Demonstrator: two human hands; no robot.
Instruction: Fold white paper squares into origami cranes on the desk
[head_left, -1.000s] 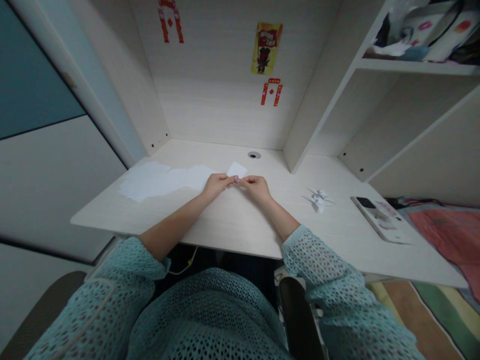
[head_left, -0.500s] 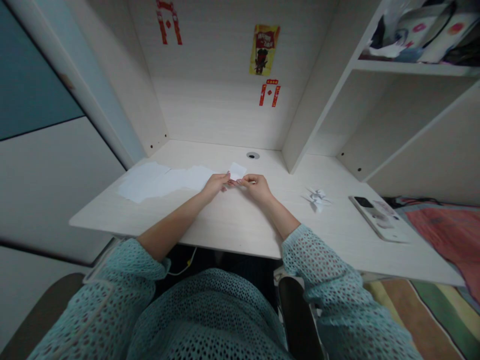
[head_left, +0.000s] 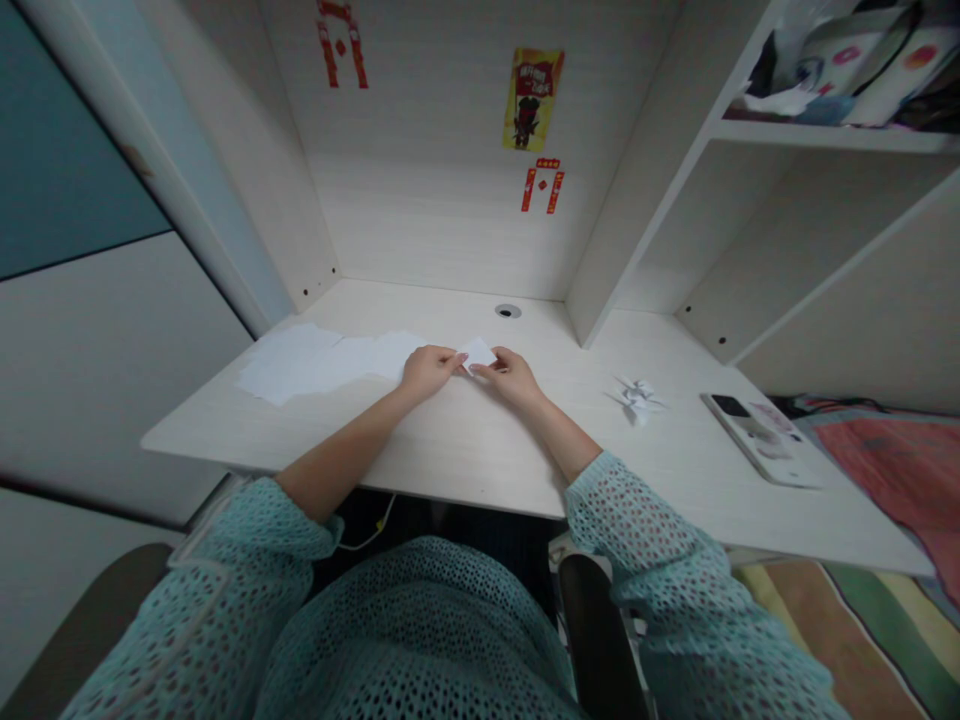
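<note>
A small white piece of paper (head_left: 478,351), roughly diamond-shaped, is held just above the desk between both hands. My left hand (head_left: 431,370) pinches its left corner, thumb on top. On the other side, my right hand (head_left: 513,376) grips the right and near edges between thumb and fingers. Some fingertips are hidden beneath the paper. Left of my hands, overlapping white paper sheets (head_left: 300,362) lie flat on the desk. Off to the right sits a small cluster of folded white paper pieces (head_left: 637,398) with pointed tips.
A phone in a pale case (head_left: 757,440) lies at the right of the white desk (head_left: 465,460). Behind are a cable hole (head_left: 508,311) and an upright panel (head_left: 637,200). A red cloth (head_left: 892,465) lies beyond the right edge. An armrest (head_left: 600,630) stands below.
The paper has turned and come nearer, between the fingers. My right hand has shifted its hold, with fingers now behind the paper's right corner. The view has shifted slightly.
</note>
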